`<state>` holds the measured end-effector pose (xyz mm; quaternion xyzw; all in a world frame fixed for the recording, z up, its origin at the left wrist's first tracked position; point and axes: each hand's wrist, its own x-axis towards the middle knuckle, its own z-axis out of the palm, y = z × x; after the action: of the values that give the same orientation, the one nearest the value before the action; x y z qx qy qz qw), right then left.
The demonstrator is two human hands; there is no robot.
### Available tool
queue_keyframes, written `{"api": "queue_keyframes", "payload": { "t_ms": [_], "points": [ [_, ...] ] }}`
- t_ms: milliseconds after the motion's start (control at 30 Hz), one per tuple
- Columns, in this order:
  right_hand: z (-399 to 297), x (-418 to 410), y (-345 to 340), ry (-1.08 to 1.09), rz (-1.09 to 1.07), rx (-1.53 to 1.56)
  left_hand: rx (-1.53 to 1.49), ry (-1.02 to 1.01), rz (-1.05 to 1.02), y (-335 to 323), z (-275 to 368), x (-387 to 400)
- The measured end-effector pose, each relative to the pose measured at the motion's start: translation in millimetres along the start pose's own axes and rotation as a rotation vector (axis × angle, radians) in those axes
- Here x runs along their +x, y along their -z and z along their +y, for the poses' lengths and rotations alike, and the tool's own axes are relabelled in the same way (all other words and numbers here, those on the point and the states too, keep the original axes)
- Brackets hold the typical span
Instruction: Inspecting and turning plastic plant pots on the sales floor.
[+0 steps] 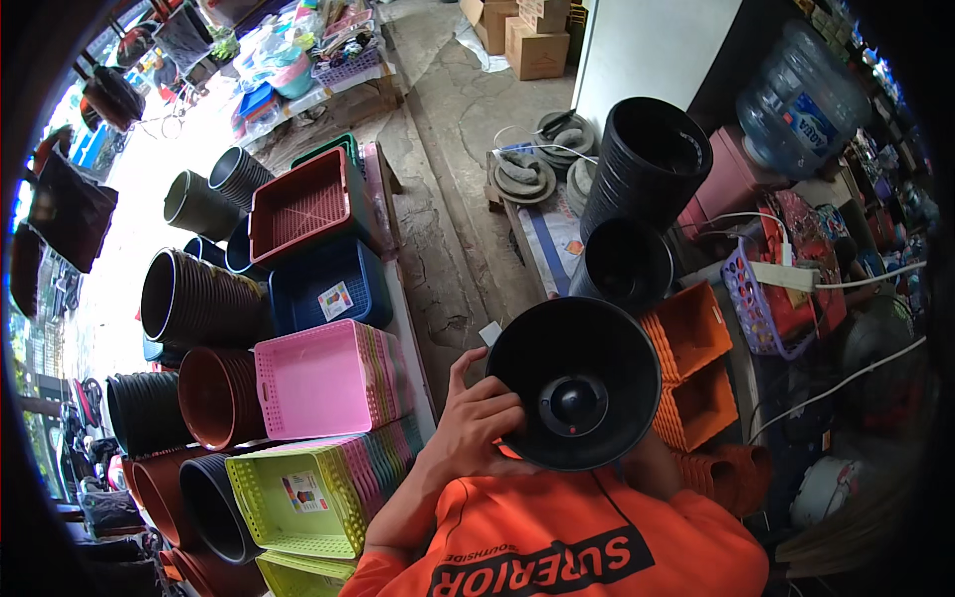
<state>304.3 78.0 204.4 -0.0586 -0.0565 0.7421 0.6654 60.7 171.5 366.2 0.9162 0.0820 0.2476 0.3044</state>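
Note:
A round black flared horn (515, 351), with a domed centre and a small red spot, is held in front of my chest, its wide mouth facing up at me. My left hand (481, 414) grips its left side near the rim, index finger raised and the others curled. Close to that fingertip is a small white tag (490, 333); whether it is attached I cannot tell. My right forearm (650, 464) goes behind the horn, which hides my right hand. Dark stacked buckets (627, 261) stand just beyond the horn.
Pink baskets (317, 380), lime-green baskets (291, 496) and stacked pots (216, 395) line my left. Orange planters (694, 336) stand at right, near a purple basket (761, 306) and a power strip (783, 276) with trailing cables. Ahead runs a cracked concrete floor (448, 224), with stone mortars (522, 179) beside it.

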Motion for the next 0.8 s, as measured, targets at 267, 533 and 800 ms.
{"api": "queue_keyframes", "payload": {
  "t_ms": [267, 533, 800],
  "points": [
    [-9, 20, 0, 0.036, -0.098, 0.078, -0.377, 0.311, -0.173, -8, -16, -11],
    [10, 30, -65, 0.165, 0.057, -0.433, -1.183, 0.710, 0.571, -45, -56, -58],
    [30, 38, -56, 0.194, 0.089, -0.968, -1.900, 0.729, 0.864, -52, -76, -55]
  ]
}}
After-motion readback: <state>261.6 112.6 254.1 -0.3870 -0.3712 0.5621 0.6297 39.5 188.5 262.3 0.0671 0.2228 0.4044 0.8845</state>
